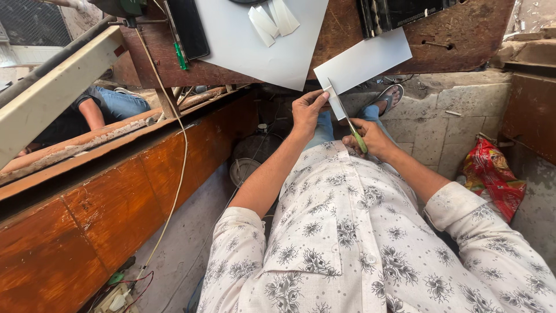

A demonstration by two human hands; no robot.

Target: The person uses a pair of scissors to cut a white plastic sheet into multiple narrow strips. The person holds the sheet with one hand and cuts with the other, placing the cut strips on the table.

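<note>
My left hand [306, 110] pinches the near corner of a small white sheet [370, 61] that juts out over the edge of a dark wooden worktop [463, 35]. My right hand [370, 138] is closed around the green handle of a thin-bladed knife [346, 117]. Its blade runs up to the sheet's near edge, beside my left fingertips. Both forearms come out of a white shirt with a grey flower print.
A larger white sheet [260, 40] with several cut white strips [272, 20] lies on the worktop. An orange-brown wooden panel [116, 203] fills the left, with another person's jeans-clad leg [119, 103] behind it. A red bag [492, 177] lies on the stone floor at right.
</note>
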